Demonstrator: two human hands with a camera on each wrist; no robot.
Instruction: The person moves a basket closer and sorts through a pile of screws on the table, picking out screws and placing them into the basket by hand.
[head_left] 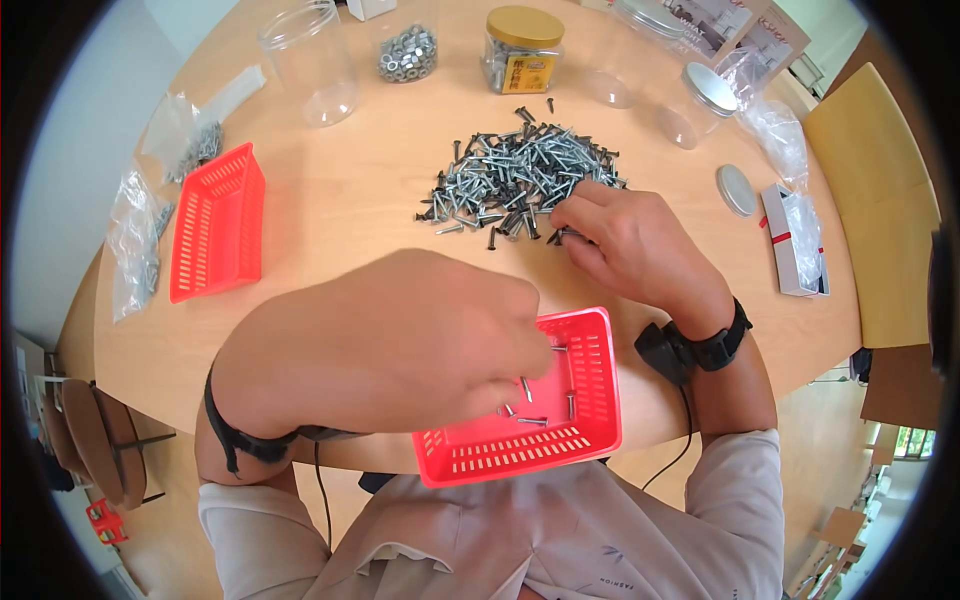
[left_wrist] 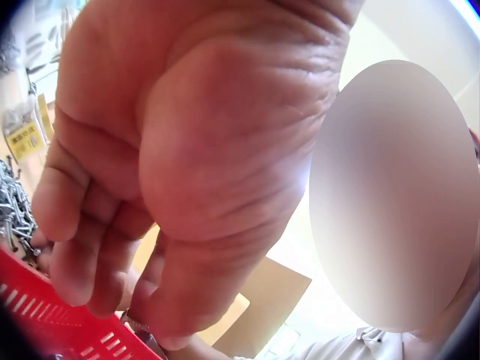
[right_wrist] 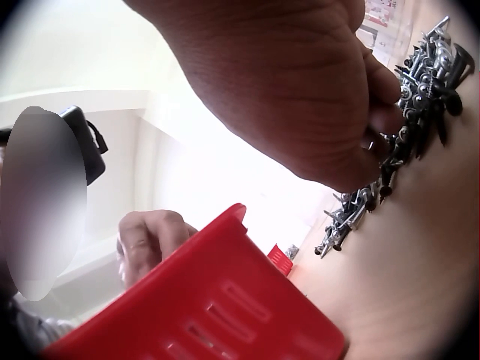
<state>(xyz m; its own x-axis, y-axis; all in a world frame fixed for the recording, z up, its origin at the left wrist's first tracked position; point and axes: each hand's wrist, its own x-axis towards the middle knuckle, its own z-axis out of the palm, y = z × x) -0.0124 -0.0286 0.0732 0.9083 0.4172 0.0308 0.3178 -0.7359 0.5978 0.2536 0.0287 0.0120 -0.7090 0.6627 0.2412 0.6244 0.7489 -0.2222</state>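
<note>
My right hand (head_left: 640, 240) is at the near right edge of a heap of mixed screws (head_left: 520, 175). Between its thumb and fingers it pinches a dark screw (head_left: 565, 233). Over a red plastic basket (head_left: 600, 420) hangs my left hand (head_left: 400, 335), fingers bent downward. The left wrist view shows its palm and thumb (left_wrist: 199, 285), the thumb reaching toward the fingers; I cannot tell whether something is between their tips. A few silvery screws (head_left: 533, 421) lie inside this basket, partly hidden by the left hand.
Another red basket (head_left: 215, 225) stands at the left, by plastic bags (head_left: 135, 245) of hardware. Along the back are clear jars (head_left: 310, 65), a container of nuts (head_left: 408, 55) and a gold-lidded jar (head_left: 525, 50). A lid (head_left: 736, 190) and white box (head_left: 797, 240) lie right.
</note>
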